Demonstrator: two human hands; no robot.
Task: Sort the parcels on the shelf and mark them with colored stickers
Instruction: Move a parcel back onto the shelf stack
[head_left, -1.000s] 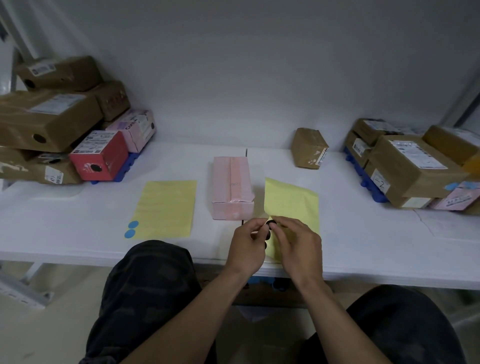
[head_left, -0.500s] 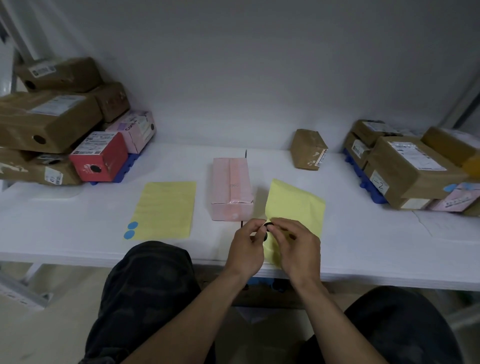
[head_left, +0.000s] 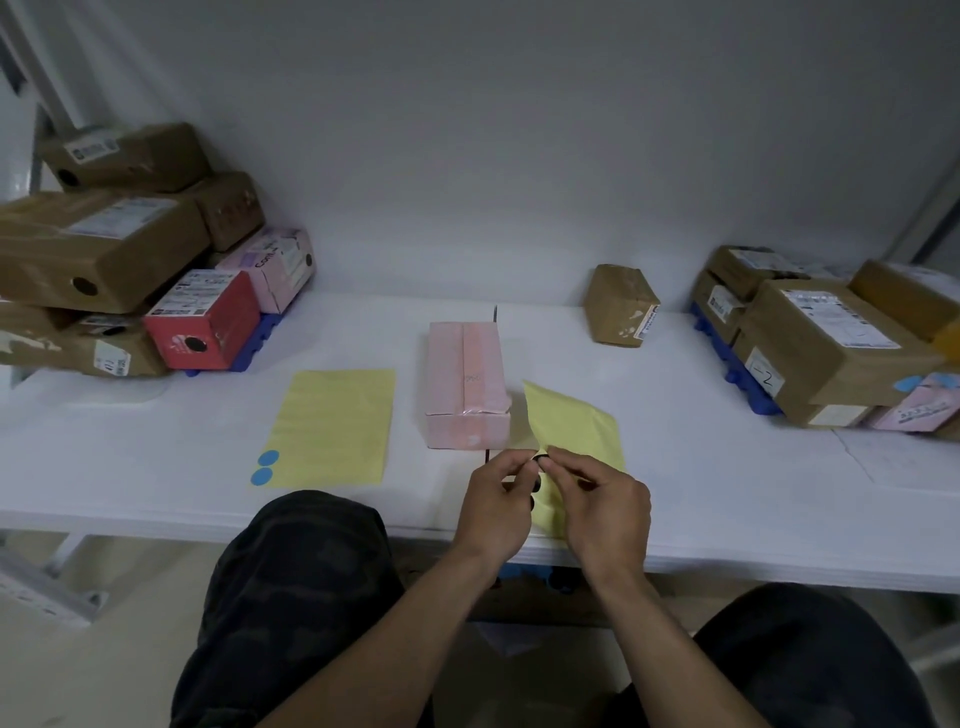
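A pink parcel (head_left: 466, 382) lies in the middle of the white shelf (head_left: 727, 493). Just right of it a yellow sticker sheet (head_left: 576, 423) is lifted and bent at its near end. My left hand (head_left: 496, 506) and my right hand (head_left: 602, 506) meet at that near edge, fingertips pinched together on a small black round sticker (head_left: 541, 458) at the sheet's edge. A second yellow sheet (head_left: 335, 423) lies flat to the left, with two blue round stickers (head_left: 265, 466) at its near left corner.
Brown, red and pink parcels (head_left: 130, 270) are stacked at the left, several bearing black dots. Brown and pink parcels (head_left: 831, 338) sit at the right with blue stickers. A lone brown parcel (head_left: 621, 304) stands at the back. My knees are below the shelf edge.
The yellow sheet's far end has risen and bent more while both hands keep pinching at its near edge. The hands have shifted slightly up and forward.
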